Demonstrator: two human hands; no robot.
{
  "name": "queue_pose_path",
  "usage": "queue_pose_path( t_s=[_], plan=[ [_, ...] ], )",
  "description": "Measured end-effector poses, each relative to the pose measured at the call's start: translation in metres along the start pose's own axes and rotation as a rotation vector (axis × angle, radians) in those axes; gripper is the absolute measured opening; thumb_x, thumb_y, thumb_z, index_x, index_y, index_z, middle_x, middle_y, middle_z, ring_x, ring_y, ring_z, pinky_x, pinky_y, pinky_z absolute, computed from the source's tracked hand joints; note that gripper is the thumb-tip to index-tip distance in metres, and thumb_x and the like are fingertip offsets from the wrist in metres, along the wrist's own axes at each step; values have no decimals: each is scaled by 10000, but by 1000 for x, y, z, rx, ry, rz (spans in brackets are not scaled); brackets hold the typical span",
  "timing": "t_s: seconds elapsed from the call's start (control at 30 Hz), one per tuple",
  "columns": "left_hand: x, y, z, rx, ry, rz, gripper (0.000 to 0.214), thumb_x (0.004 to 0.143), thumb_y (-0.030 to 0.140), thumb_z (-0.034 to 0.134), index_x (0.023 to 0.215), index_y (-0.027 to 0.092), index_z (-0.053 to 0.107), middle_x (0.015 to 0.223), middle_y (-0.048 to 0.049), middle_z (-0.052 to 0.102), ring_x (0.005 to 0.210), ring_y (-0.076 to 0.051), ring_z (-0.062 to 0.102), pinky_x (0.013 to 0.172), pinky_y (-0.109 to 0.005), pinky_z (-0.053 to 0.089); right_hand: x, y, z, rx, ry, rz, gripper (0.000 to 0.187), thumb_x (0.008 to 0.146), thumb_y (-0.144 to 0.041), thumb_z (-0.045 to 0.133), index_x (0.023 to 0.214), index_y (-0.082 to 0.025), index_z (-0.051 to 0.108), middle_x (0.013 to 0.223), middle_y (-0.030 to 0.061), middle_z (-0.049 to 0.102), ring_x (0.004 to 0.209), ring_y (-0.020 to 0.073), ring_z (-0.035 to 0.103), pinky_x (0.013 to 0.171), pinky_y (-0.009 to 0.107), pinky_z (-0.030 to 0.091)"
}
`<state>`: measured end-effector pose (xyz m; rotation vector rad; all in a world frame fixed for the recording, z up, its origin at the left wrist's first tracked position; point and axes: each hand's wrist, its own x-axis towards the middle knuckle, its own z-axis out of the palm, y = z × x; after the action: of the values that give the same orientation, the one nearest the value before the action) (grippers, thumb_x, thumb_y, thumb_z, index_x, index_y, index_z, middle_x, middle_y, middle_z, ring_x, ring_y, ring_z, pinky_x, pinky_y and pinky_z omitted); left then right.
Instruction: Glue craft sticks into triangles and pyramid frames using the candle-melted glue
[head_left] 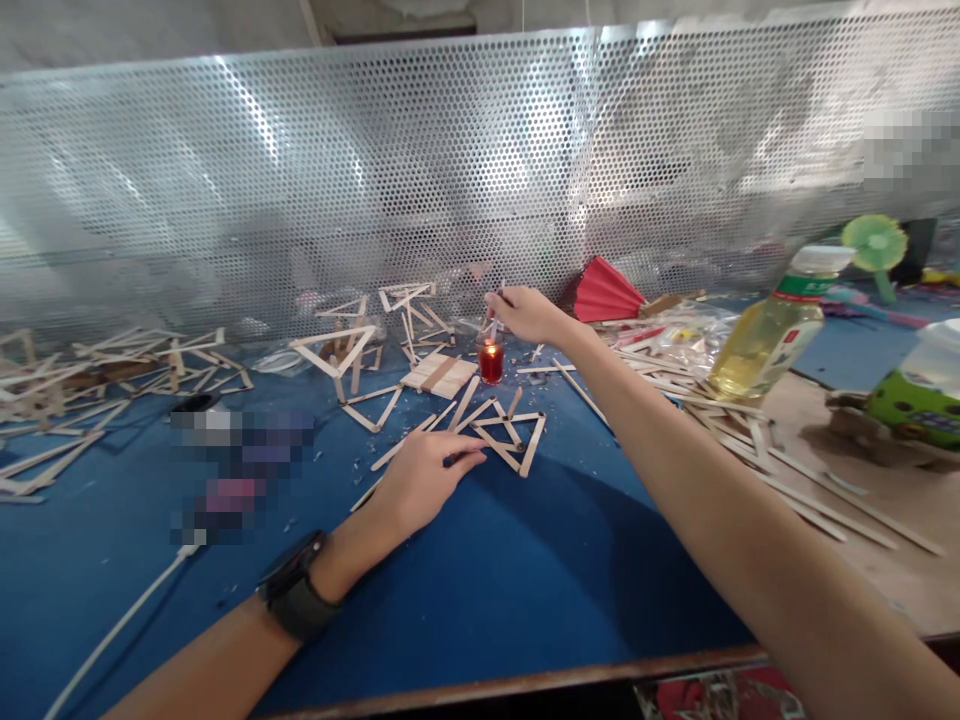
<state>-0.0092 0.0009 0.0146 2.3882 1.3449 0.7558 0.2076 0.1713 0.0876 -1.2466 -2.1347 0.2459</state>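
On the blue table, a frame of joined craft sticks [531,445] lies with dark spots at its corners. My left hand [427,475], with a watch on the wrist, reaches from the left; its thumb and fingertips close on the frame's left end. Farther back stands a small glass candle [491,360] with red contents and a lit flame. Just above it my right hand [525,312] is closed in a pinch on a thin stick-like thing [490,322] that points down toward the flame. The fingers partly hide that thing.
A stack of flat sticks [442,374] lies left of the candle. More stick frames [337,350] stand behind and at far left. Loose sticks [817,500], a leaning bottle of yellow liquid [772,330] and a green container [919,395] are on the right. A perforated metal panel [450,180] closes the back.
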Motion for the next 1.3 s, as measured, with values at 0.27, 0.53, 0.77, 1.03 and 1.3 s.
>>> queue_pose_path(
  t_s=[0.27,0.53,0.77,1.03,1.3],
  plan=[
    [1,-2,1,64,34,95,155,965,214,636,984,237,788,973,-26,797,943,-227,712,913,-378,548,1,2,-1,21,6,-16,410,1079,-367,355,865,-189,656,805,72,691,770,201,621,740,299,409],
    [2,5,-2,7,-7,-13,173,1005,266,558,966,236,723,958,-15,773,885,-200,714,878,-322,539,2,1,0,-27,-4,-7,423,1075,-357,368,887,-173,699,794,70,687,754,197,614,742,292,400],
    [3,8,-4,-24,-6,-65,190,999,315,578,918,232,728,845,-3,757,762,-183,698,789,-294,531,2,6,2,-15,-7,-30,427,1074,-368,364,893,-177,700,783,59,676,721,190,594,705,291,386],
    [2,6,-2,-29,3,-66,199,1014,324,558,976,244,736,869,0,764,763,-175,696,779,-284,531,0,1,-1,-1,-16,-18,422,1077,-359,366,889,-176,697,756,58,666,722,195,599,719,295,395],
    [2,7,-3,7,21,-35,226,1018,361,551,980,257,748,962,-8,777,808,-192,707,788,-305,536,-1,0,-1,0,-19,-12,425,1078,-362,367,894,-174,701,748,58,665,743,200,613,728,288,405]
  ],
)
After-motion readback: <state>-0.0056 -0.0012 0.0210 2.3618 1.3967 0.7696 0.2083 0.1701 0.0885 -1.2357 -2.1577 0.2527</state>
